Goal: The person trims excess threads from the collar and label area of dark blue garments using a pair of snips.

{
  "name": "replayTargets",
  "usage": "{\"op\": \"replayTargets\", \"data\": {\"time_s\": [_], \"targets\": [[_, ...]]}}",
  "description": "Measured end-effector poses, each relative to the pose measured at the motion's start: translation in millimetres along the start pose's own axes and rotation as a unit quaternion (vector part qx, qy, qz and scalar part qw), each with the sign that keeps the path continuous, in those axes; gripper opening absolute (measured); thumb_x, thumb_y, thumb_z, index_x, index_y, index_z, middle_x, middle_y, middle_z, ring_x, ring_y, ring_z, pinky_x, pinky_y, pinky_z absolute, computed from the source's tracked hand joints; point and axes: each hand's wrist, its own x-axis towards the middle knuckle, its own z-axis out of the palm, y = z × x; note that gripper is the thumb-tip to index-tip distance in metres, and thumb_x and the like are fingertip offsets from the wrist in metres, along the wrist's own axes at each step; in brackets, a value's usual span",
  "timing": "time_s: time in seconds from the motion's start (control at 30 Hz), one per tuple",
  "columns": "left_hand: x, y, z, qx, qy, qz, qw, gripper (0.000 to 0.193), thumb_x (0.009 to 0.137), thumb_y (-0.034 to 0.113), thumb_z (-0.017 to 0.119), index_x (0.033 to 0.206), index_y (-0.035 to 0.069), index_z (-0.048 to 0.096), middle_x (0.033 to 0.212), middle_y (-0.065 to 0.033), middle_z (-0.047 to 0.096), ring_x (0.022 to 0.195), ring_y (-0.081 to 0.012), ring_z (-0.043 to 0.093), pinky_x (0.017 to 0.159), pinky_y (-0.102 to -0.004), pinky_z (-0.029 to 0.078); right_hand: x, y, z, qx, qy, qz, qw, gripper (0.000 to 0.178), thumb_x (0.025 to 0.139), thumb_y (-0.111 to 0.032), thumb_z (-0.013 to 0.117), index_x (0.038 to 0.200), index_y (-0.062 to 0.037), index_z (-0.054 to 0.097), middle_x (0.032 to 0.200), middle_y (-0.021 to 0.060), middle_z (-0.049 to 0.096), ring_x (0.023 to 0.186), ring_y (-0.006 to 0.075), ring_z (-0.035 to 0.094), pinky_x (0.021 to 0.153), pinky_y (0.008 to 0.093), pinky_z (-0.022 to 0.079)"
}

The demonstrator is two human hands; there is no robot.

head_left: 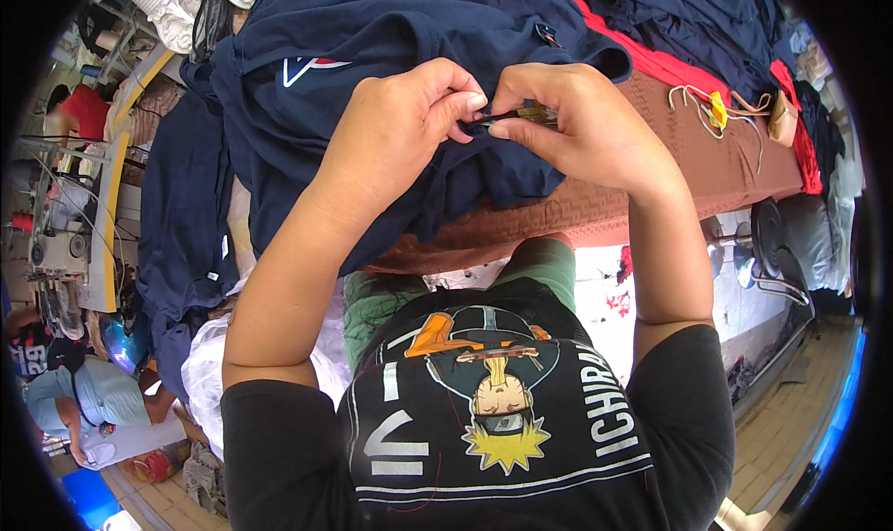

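A large navy garment with a white and red emblem lies heaped on the table in front of me. Both hands meet above its near part. My left hand pinches a bit of the navy cloth between thumb and fingertips. My right hand is closed around small thread snips, brassy and dark, mostly hidden by the fingers. Their dark tip points left and reaches the cloth at my left fingertips. Whether the blades are touching a thread is too small to tell.
A brown patterned cloth covers the table. To the right lie a yellow item with cords, red fabric and more navy cloth. Navy garments hang at left, above white plastic. Another person bends at lower left.
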Motion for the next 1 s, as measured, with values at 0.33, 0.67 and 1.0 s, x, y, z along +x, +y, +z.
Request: {"op": "replayTargets", "data": {"time_s": [0.33, 0.67, 1.0], "targets": [[0, 7, -17, 0.015, 0.073, 0.122, 0.990, 0.014, 0.093, 0.015, 0.064, 0.096, 0.001, 0.067, 0.090, -0.0012, 0.068, 0.068, -0.0041, 0.054, 0.063, -0.0182, 0.046, -5, 4, -3, 0.020, 0.053, -0.011, 0.998, 0.018, 0.082, -0.012, 0.071, 0.093, 0.0005, 0.063, 0.081, 0.0109, 0.064, 0.071, 0.0217, 0.059, 0.062, 0.0321, 0.046], [2, 6, -20, 0.082, 0.088, 0.141, 0.983, 0.015, 0.090, 0.013, 0.067, 0.094, -0.002, 0.067, 0.104, -0.0057, 0.066, 0.079, -0.0074, 0.058, 0.075, -0.0222, 0.048, 9, 7, 6, 0.050, 0.085, -0.062, 0.993, 0.018, 0.085, -0.013, 0.070, 0.094, 0.0003, 0.062, 0.081, 0.0105, 0.063, 0.070, 0.0226, 0.057, 0.064, 0.0322, 0.046], [-7, 15, -50, -0.101, -0.062, 0.327, 0.937, 0.037, 0.099, 0.024, 0.055, 0.069, 0.001, 0.063, 0.084, -0.0098, 0.063, 0.069, -0.0119, 0.057, 0.061, -0.0229, 0.043, 8, 4, 0, 0.058, 0.065, -0.056, 0.995, 0.018, 0.083, -0.015, 0.070, 0.094, -0.0024, 0.063, 0.080, 0.0125, 0.066, 0.072, 0.0266, 0.064, 0.064, 0.0342, 0.048]]}}
